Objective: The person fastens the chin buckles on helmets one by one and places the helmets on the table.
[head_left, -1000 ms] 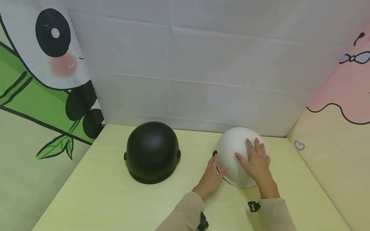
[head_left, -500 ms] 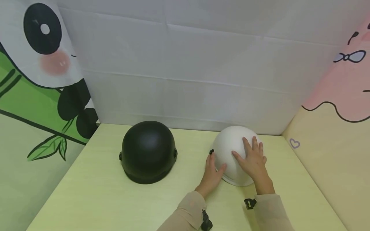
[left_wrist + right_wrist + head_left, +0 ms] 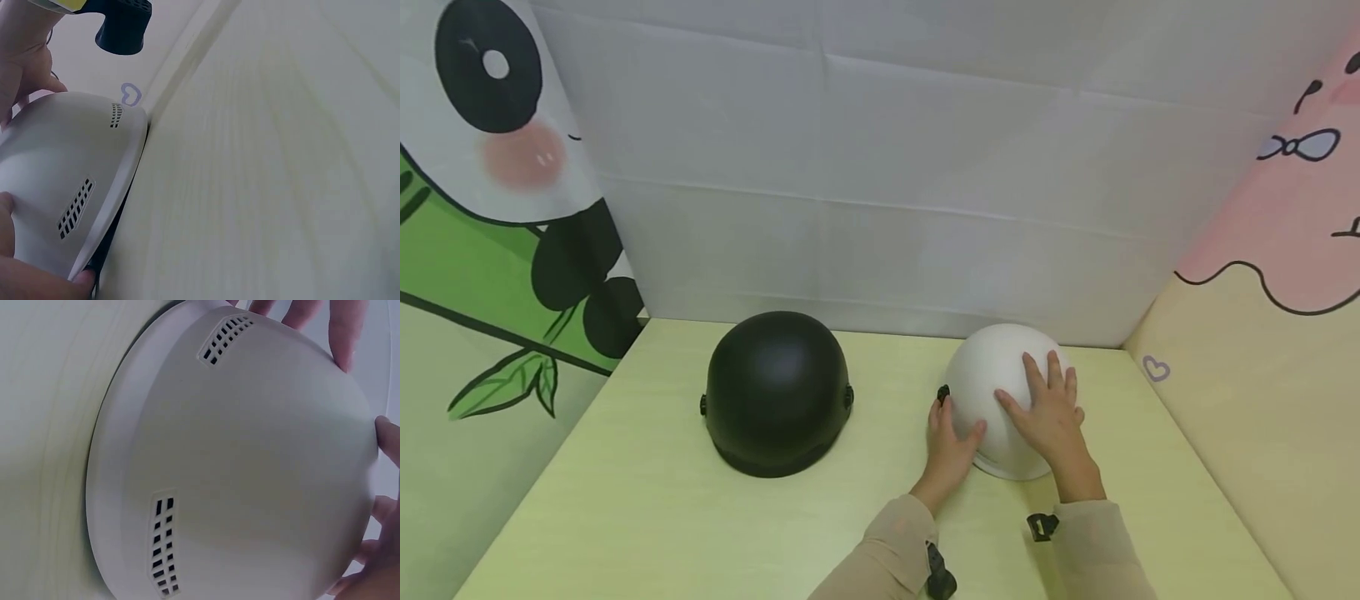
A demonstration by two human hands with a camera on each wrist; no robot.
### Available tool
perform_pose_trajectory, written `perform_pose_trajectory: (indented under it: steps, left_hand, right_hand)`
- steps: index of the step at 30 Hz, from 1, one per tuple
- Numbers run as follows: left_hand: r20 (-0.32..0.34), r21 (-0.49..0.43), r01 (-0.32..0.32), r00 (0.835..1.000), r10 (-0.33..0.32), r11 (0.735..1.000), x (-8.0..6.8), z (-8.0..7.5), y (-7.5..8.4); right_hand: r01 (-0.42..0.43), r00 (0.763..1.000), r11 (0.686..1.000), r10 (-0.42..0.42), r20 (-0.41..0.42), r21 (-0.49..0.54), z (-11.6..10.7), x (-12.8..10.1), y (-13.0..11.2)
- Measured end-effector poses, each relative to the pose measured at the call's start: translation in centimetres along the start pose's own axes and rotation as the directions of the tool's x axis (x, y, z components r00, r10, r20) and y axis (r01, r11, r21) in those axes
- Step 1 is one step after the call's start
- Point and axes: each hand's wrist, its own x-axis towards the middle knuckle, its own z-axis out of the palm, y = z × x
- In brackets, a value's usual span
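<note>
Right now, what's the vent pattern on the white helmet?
The vents are grids of small dark openings, clearest in the right wrist view.

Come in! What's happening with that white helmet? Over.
Left hand touching white helmet at its left; right hand spread on its dome. Helmet dome-up. Black helmet off to the left, clear of both hands.

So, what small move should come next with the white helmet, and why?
Perhaps the left hand should seek a firmer hold at the lower rim of the white helmet: one fingertip touches there, while the right hand lies spread on the smooth dome, which seems harder to grip.
</note>
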Motion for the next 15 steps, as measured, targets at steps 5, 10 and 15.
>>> perform_pose_trajectory:
  steps: [5, 10, 15]
  left_hand:
    - [-0.017, -0.005, -0.015, 1.0, 0.014, 1.0, 0.04, 0.11, -0.12]
    - [-0.039, -0.022, -0.026, 0.999, 0.025, 0.999, 0.12, 0.13, -0.1]
    - [-0.041, -0.052, -0.012, 0.999, 0.01, 0.999, 0.23, -0.03, 0.04]
  right_hand:
    - [0.007, 1.0, 1.0, -0.007, -0.025, -0.009, 0.18, -0.02, 0.13]
    - [0.014, 0.999, 1.0, -0.014, -0.043, -0.008, 0.3, -0.04, 0.19]
    - [0.017, 0.999, 1.0, -0.017, -0.044, -0.003, 0.48, 0.02, 0.24]
